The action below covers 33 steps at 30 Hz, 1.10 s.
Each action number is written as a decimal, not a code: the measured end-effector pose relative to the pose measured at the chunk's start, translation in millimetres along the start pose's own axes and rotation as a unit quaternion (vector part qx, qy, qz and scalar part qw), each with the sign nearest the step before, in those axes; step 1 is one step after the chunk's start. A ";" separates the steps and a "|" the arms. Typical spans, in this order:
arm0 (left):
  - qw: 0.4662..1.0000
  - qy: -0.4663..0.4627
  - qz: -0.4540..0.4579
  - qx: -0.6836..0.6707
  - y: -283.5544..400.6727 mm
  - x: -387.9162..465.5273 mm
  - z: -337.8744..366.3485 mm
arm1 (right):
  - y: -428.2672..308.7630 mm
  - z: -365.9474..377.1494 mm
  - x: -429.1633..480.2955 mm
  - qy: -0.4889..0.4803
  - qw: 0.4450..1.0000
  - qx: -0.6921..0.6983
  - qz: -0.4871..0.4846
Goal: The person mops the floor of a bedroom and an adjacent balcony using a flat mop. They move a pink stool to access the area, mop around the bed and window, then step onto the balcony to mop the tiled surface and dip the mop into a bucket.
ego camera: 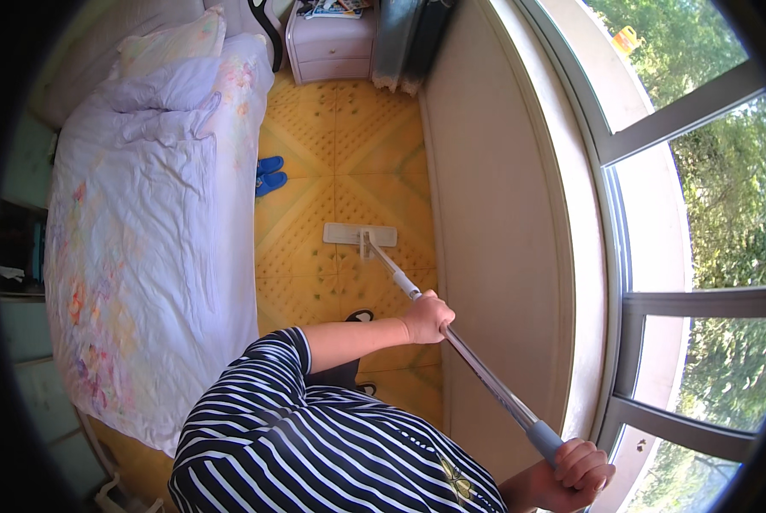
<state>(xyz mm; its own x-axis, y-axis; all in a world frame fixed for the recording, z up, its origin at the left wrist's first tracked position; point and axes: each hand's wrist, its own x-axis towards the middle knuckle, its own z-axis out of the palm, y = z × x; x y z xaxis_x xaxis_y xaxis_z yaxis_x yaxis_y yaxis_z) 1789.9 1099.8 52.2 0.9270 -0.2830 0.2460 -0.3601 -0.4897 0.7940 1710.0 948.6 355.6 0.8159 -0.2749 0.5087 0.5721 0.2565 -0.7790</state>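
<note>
A flat mop with a white rectangular head (383,235) rests on the yellow patterned tile floor (299,237). Its metal pole (485,375) slants from the head down to the lower right. My left hand (428,317) is wrapped around the pole just behind its white joint collar (405,282). At the far end, my right hand (578,471) grips the grey handle sleeve (543,441). The mop head lies flat, apart from the bed and the wall.
A bed (146,256) with floral bedding lines the left side. Blue slippers (271,176) sit at its edge. A nightstand (332,48) and curtains (399,48) stand at the far end. The wall (498,192) and windows (691,115) run along the right.
</note>
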 end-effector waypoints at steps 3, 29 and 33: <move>1.000 0.022 0.004 0.004 -30.5 30.5 -22.6 | 32.1 14.0 19.2 -0.081 0.997 0.001 -0.010; 0.992 0.119 -0.034 0.017 -148.9 101.1 -20.6 | 131.0 30.0 24.8 -0.021 0.986 -0.130 0.098; 0.995 0.090 -0.038 0.002 -89.9 64.5 23.1 | 68.2 -11.7 4.3 -0.011 0.983 -0.151 0.108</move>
<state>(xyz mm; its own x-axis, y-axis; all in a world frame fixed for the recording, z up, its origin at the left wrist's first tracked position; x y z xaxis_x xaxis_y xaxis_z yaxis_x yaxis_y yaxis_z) 1879.7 1106.5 -16.2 0.9553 -0.0925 0.2808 -0.2880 -0.5067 0.8126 1751.5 954.1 300.4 0.9189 -0.2230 0.3255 0.3377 0.0181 -0.9411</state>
